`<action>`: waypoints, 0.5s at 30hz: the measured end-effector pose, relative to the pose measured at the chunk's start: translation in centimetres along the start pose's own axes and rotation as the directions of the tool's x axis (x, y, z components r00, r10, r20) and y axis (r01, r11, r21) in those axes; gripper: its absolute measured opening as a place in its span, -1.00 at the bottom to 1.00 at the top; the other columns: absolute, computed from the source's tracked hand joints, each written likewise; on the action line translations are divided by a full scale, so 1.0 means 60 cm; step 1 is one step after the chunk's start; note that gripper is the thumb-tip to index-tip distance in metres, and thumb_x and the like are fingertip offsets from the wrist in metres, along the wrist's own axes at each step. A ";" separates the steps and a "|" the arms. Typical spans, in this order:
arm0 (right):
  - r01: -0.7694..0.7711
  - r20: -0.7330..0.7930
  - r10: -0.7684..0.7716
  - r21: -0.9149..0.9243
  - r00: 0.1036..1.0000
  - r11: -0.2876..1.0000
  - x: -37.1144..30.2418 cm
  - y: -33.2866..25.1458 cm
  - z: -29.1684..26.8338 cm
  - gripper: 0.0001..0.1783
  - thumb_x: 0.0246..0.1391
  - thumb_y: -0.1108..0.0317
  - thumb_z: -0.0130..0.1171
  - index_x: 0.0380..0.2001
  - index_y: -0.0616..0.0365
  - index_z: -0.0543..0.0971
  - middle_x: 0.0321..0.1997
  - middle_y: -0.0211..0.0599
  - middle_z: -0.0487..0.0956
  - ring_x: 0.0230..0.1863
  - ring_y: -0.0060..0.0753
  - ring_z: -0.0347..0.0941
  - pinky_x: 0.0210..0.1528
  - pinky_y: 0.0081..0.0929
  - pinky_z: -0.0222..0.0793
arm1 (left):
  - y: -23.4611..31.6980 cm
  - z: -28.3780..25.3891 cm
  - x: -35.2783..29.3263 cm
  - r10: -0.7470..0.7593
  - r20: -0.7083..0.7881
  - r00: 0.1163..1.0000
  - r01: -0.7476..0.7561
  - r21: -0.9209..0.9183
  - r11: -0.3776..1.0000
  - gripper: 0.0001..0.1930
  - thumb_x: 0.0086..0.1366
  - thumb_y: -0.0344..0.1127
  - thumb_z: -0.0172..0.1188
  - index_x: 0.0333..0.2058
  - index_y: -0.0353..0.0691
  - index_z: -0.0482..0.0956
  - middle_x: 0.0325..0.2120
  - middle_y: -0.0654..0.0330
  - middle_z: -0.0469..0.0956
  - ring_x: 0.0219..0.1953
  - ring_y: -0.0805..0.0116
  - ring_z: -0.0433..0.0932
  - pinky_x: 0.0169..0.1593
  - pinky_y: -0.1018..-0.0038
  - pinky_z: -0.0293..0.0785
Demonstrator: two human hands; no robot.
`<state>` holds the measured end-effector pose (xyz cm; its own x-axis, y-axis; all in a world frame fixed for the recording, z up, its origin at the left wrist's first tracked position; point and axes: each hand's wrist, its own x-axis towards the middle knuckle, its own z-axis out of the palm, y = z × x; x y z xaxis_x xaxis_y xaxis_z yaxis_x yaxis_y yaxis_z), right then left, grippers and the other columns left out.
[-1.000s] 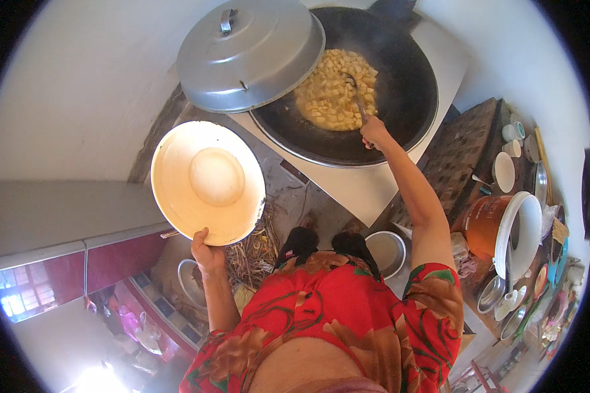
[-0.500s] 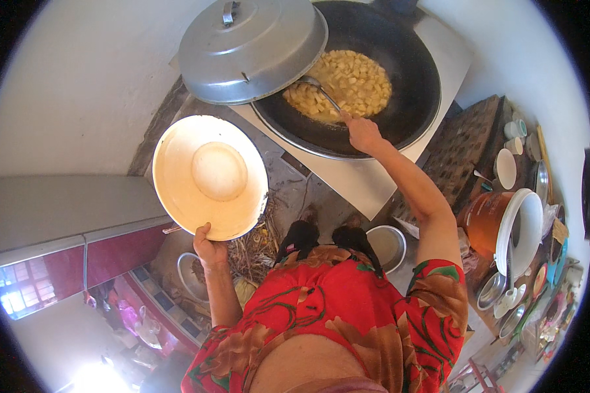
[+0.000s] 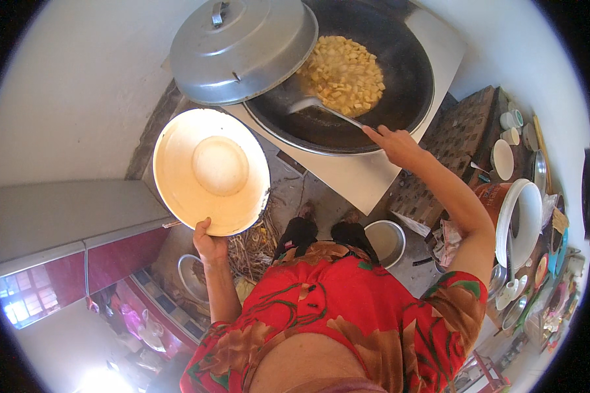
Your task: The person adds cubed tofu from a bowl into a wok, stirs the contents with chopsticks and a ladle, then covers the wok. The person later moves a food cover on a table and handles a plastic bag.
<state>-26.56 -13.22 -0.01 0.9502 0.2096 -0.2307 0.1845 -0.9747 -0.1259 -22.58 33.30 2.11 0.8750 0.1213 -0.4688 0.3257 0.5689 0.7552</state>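
Observation:
My left hand grips the rim of a wide, shallow enamel basin, cream inside with a chipped dark edge, tilted toward me with nothing in it. Thin sticks poke out behind its lower left rim; their other ends are hidden. In my right hand is the handle of a metal wok spatula. Its head is over the near left inner wall of a large black wok. Pale yellow diced food sits in liquid in the wok. A domed metal lid leans across the wok's left side.
Below the stove's white top are a metal bowl on the floor and a heap of dry stalks. To the right stand a brick ledge, a white-rimmed bucket and several bowls. A red-fronted cabinet is at left.
My right hand has drawn back toward the right, bringing the spatula out of the diced food to the wok's near side. My left hand still holds the basin, almost unmoved.

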 end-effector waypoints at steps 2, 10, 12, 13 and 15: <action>-0.015 0.059 0.017 -0.027 0.998 1.000 -0.036 0.011 -0.015 -0.19 -0.20 0.54 0.04 0.21 0.02 0.07 -0.23 -0.10 0.37 -0.45 -0.08 0.45 -0.44 -0.22 0.39 | 0.000 0.007 0.003 -0.002 0.009 1.000 0.002 -0.006 1.000 -0.44 -0.01 -0.47 0.00 0.05 -0.40 0.18 -0.03 -0.01 0.36 0.02 0.06 0.35 0.13 0.17 0.26; -0.023 0.131 0.045 -0.164 0.990 0.986 -0.118 0.064 -0.057 -0.13 -0.26 0.60 0.06 0.22 0.01 0.07 -0.19 -0.10 0.39 -0.43 -0.10 0.46 -0.40 -0.31 0.40 | -0.003 0.007 0.015 -0.009 0.058 0.998 0.010 -0.011 1.000 -0.43 0.00 -0.47 -0.03 0.07 -0.40 0.16 -0.01 -0.02 0.33 0.04 0.03 0.33 0.14 0.14 0.25; -0.045 0.143 0.078 -0.223 0.987 0.974 -0.117 0.084 -0.049 -0.16 -0.24 0.60 0.04 0.22 0.01 0.08 -0.20 -0.09 0.39 -0.44 -0.12 0.46 -0.41 -0.32 0.40 | -0.002 0.013 0.013 -0.015 0.065 0.998 0.015 -0.002 1.000 -0.42 0.00 -0.47 -0.04 0.08 -0.39 0.15 0.01 -0.02 0.31 0.05 0.04 0.32 0.14 0.15 0.24; -0.057 0.133 0.091 -0.236 0.987 0.970 -0.113 0.091 -0.044 -0.17 -0.22 0.60 0.03 0.21 0.01 0.09 -0.21 -0.10 0.39 -0.45 -0.13 0.47 -0.41 -0.33 0.40 | 0.000 0.017 0.009 -0.016 0.055 0.998 0.016 0.006 1.000 -0.41 0.00 -0.46 -0.06 0.08 -0.39 0.14 0.02 -0.01 0.30 0.06 0.05 0.31 0.15 0.16 0.23; -0.081 0.113 0.114 -0.262 0.987 0.962 -0.102 0.103 -0.031 -0.21 -0.19 0.59 0.01 0.21 0.01 0.11 -0.22 -0.11 0.39 -0.46 -0.14 0.47 -0.43 -0.34 0.40 | 0.003 0.018 0.007 -0.018 0.038 0.999 0.017 0.015 1.000 -0.41 0.00 -0.46 -0.07 0.09 -0.38 0.13 0.03 -0.01 0.29 0.07 0.06 0.30 0.16 0.17 0.22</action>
<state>-30.77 -20.66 2.41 0.9304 0.1040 -0.3514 0.1660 -0.9745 0.1510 -21.80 32.60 2.55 0.8821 0.0797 -0.4642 0.3461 0.5589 0.7535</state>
